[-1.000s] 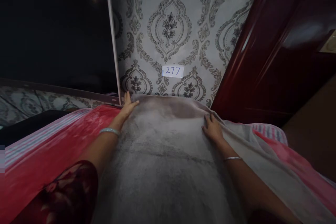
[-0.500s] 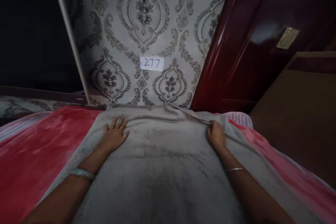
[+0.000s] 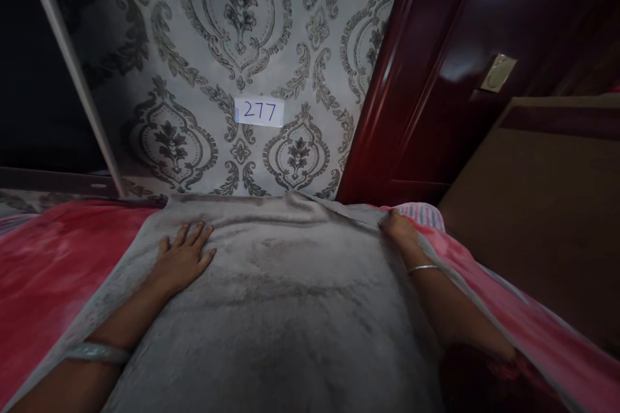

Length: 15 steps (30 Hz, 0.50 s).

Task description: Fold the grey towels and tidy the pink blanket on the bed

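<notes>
A grey plush blanket (image 3: 290, 284) lies spread in front of me, with shallow creases and a folded ridge near its far edge. My left hand (image 3: 181, 261) rests flat on its left side, fingers spread. At the far right corner, my right hand (image 3: 400, 229) is closed on the blanket's edge, the fingertips partly hidden. Under the grey blanket, a red and pink cover (image 3: 77, 258) shows on the left and again along the right side. A pale green bangle circles my left wrist and a thin silver one my right.
Beyond the blanket stands a wall with damask wallpaper (image 3: 194, 77), bearing a paper label (image 3: 259, 111) marked 277. To the right are a dark red wooden door frame (image 3: 382, 97) and a brown panel (image 3: 542, 206). A large dark screen (image 3: 43, 90) stands at the left.
My right hand has moved slightly outward and away, drawing the blanket's corner along. My left hand stays flat on the blanket. The view has shifted a little to the right.
</notes>
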{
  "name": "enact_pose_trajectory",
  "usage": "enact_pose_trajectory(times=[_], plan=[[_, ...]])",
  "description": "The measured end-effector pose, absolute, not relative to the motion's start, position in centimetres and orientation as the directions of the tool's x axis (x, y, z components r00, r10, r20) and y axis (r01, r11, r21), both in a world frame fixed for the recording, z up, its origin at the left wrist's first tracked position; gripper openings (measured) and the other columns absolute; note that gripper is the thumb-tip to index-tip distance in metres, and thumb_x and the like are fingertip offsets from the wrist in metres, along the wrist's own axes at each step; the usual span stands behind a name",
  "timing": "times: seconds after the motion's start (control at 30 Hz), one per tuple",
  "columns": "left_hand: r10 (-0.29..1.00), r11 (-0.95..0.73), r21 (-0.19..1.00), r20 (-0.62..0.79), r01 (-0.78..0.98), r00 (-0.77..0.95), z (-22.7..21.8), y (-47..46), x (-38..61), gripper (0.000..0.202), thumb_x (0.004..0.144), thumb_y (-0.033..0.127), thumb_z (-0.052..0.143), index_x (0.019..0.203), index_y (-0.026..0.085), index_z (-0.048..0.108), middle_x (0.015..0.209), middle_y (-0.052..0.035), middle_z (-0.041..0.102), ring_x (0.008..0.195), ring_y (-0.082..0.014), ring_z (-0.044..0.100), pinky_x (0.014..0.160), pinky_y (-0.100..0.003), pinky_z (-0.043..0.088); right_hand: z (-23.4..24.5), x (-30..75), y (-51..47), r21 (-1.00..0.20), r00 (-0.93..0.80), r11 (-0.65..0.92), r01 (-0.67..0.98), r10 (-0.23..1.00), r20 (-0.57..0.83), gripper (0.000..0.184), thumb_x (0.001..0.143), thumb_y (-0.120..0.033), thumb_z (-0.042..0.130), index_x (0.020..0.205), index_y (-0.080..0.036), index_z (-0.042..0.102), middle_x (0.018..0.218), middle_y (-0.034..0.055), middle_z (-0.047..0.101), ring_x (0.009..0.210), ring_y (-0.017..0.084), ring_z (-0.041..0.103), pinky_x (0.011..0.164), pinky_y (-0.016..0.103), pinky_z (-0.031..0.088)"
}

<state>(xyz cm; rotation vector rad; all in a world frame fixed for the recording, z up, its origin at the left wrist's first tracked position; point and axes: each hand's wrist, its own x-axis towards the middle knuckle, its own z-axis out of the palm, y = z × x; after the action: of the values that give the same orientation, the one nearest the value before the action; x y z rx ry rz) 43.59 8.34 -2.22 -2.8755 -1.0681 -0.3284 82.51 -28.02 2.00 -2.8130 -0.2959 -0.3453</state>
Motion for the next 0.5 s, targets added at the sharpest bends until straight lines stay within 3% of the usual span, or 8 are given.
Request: enact_pose_trajectory(times=[0.1,0.17,0.3,0.37,0.5], plan=[[0.645,-0.755,0.013,0.197,0.656,0.738,-2.1,8.3,43.6,0.067,0.093,0.044,0.032,0.156,0.021,0.035,0.165,-0.0085,0.027,0.152,-0.0371,0.021,0.116,-0.066,0.022,1.4,83.2,-28.2,-0.270,0.936,-0.932,0.241,0.149,0.319,0.052,0.084,-0.031,0.058,0.132,-0.011,0.059,0.122,0.0275,0.062,0.101,0.035,0.068,0.084,0.043,0.053],[0.644,-0.756,0.013,0.193,0.655,0.740,-2.2,8.3,43.6,0.067,0.094,0.044,0.032,0.157,0.021,0.034,0.165,-0.0083,0.027,0.152,-0.0367,0.020,0.116,-0.066,0.022,1.1,83.8,-28.1,-0.335,0.936,-0.909,0.248,0.136,0.326,0.051,0.081,-0.028,0.061,0.130,-0.013,0.060,0.116,0.0244,0.066,0.100,0.033,0.068,0.086,0.044,0.052],[0.649,-0.752,0.033,0.208,0.658,0.732,-2.4,8.4,43.6,0.066,0.094,0.044,0.034,0.156,0.022,0.035,0.165,-0.0079,0.029,0.152,-0.0365,0.021,0.117,-0.066,0.021,1.9,85.7,-27.6,-0.738,0.944,-0.600,0.308,0.097,0.315,0.035,0.072,-0.017,0.064,0.107,-0.015,0.071,0.090,0.0120,0.073,0.090,0.027,0.068,0.085,0.039,0.054],[0.655,-0.747,0.028,0.206,0.665,0.727,-2.5,8.4,43.6,0.066,0.094,0.044,0.033,0.157,0.023,0.034,0.166,-0.0075,0.026,0.153,-0.0357,0.019,0.117,-0.065,0.021,3.0,87.1,-27.3,-0.848,0.948,-0.432,0.308,0.062,0.313,0.028,0.075,-0.021,0.062,0.101,-0.013,0.071,0.080,0.0084,0.071,0.078,0.023,0.066,0.075,0.035,0.057],[0.655,-0.741,-0.002,0.212,0.671,0.725,-2.5,8.4,43.6,0.067,0.094,0.044,0.033,0.158,0.021,0.031,0.167,-0.0084,0.021,0.153,-0.0346,0.019,0.117,-0.063,0.021,5.0,89.8,-27.0,-0.919,0.951,-0.263,0.293,-0.021,0.309,0.045,0.085,-0.026,0.050,0.127,-0.010,0.058,0.090,0.0089,0.070,0.072,0.018,0.066,0.064,0.029,0.058]])
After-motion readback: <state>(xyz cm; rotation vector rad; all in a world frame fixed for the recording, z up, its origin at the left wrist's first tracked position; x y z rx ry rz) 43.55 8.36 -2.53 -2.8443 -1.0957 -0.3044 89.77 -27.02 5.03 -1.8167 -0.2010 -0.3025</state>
